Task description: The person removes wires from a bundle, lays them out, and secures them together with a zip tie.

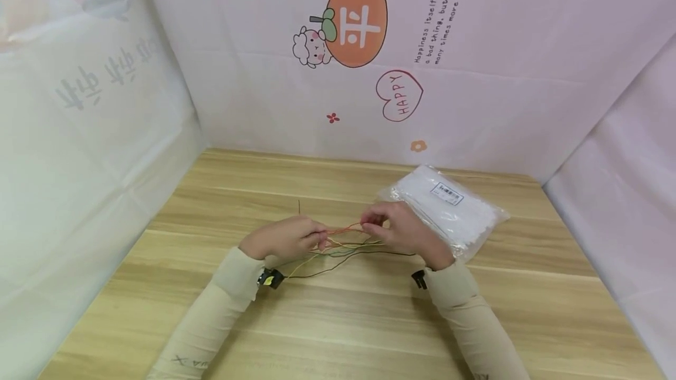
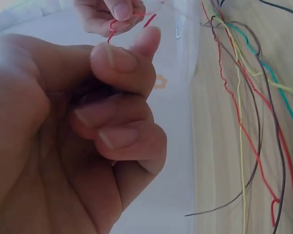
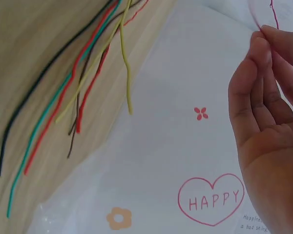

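Observation:
My left hand (image 1: 289,236) pinches a thin red wire (image 2: 111,35) between thumb and forefinger, its other fingers curled in toward the palm. Opposite it, my right hand (image 1: 399,227) pinches red wire between thumb and forefinger, so a short red stretch spans the two hands in the head view. Just below the hands, several loose wires lie across the table: a teal wire (image 3: 53,102), a black wire (image 3: 34,87), a yellow wire (image 3: 126,73), plus red and brown ones. They cross and tangle together near the middle in the left wrist view.
A clear plastic bag (image 1: 465,216) of white contents, with a barcode label (image 1: 448,193), lies behind my right hand. Printed white cloth (image 1: 253,75) rises at the back of the wooden table (image 1: 327,333) and along both sides. A thin dark wire end (image 1: 298,207) sticks up behind my left hand.

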A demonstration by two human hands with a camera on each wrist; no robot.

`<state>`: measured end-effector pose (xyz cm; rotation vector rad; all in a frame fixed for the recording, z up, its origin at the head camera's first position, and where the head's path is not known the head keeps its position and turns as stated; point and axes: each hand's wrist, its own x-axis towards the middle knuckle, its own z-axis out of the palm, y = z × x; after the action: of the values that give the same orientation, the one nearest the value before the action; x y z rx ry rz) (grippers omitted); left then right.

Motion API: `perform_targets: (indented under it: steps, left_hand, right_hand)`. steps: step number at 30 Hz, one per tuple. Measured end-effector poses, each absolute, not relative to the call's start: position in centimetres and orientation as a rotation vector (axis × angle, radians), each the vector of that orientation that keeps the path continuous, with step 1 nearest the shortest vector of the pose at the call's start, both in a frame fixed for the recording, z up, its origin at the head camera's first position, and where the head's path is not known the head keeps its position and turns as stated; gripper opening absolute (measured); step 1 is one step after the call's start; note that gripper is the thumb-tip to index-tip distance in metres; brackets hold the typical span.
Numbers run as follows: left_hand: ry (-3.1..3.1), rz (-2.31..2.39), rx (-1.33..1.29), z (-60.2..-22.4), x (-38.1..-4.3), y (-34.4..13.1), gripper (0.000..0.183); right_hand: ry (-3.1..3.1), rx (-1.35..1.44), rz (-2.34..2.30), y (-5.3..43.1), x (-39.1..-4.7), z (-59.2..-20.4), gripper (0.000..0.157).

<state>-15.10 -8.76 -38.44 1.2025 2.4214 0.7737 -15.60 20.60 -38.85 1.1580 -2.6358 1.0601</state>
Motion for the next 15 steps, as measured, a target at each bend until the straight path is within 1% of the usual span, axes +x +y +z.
perform_targets:
  steps: [8, 13, 15]
  left_hand:
    - [2.404, 0.810, 1.094, -37.9, -15.4, -10.3, 0.032]
    - [2.442, 0.810, 1.149, -37.3, -15.6, -11.0, 0.028]
    - [2.466, 0.794, 1.179, -37.3, -15.7, -11.2, 0.028]
  right_hand:
    - [-2.616, 1.172, 0.957, 21.7, -15.7, -38.2, 0.003]
    - [-2.557, 1.196, 0.949, 22.0, -15.7, -38.2, 0.002]
    - [-2.544, 1.193, 0.950, 22.2, -15.8, -38.3, 0.005]
